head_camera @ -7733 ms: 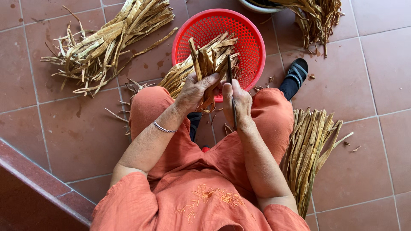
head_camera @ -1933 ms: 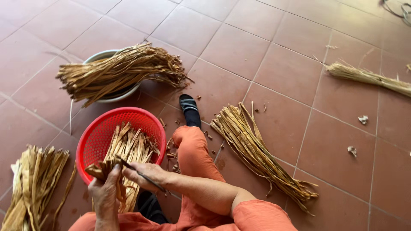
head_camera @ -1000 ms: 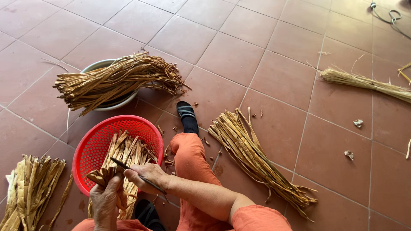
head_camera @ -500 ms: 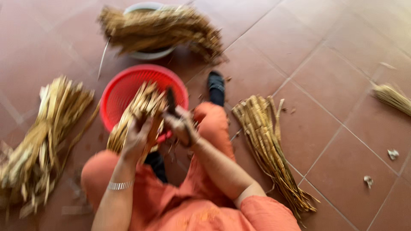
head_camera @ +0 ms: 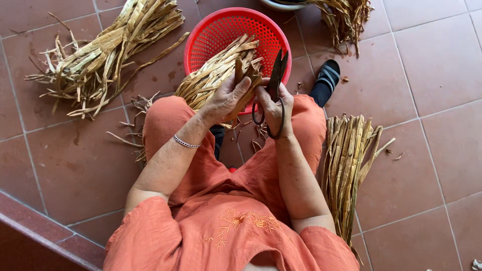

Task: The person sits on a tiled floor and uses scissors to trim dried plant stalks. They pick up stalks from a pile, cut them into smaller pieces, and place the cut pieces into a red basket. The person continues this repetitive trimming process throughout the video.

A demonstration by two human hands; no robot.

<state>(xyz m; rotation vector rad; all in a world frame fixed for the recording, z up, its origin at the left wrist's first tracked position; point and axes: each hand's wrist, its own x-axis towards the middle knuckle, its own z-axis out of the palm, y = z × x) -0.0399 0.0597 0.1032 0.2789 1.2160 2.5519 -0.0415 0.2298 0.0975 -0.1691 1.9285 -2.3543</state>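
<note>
A seated person's left hand [head_camera: 228, 98] is closed around a bunch of dried, straw-coloured leaf strips [head_camera: 216, 75], which slants up and away from the lap into a red plastic basket [head_camera: 216, 25]. The right hand [head_camera: 273, 105], just beside it, grips dark shears [head_camera: 276, 80], fingers wrapped round the looped handle, blades pointing upward and slightly parted near the strip ends. A silver bracelet [head_camera: 186, 143] circles the left wrist. Both forearms rest over knees in orange trousers. On the red tiled floor, one loose pile of strips [head_camera: 100, 55] lies to the left, a tidier bundle [head_camera: 349, 160] to the right, and a black sandal [head_camera: 325, 80] near the basket.
</note>
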